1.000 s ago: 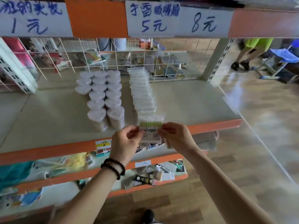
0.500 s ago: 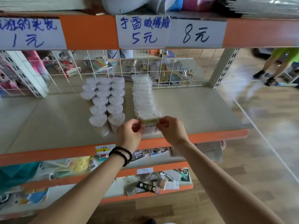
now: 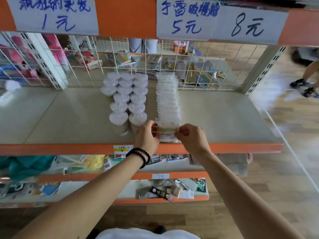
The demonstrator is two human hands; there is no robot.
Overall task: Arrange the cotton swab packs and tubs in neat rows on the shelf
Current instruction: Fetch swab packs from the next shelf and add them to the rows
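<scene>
Here we hold one cotton swab pack [image 3: 168, 132] upright at the front of the shelf [image 3: 224, 125], our left hand [image 3: 147, 138] and right hand [image 3: 190, 138] each pinching a side, just ahead of the row of packs [image 3: 167, 97], beside the heart-shaped tubs [image 3: 126, 95].

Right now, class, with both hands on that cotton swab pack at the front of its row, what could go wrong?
1. The pack stands close to the shelf's orange front edge; released carelessly, it may tip off.
2. The left hand sits beside the front heart-shaped tub; pulling back could knock it.
3. A push from the right hand might skew the pack row.
</scene>
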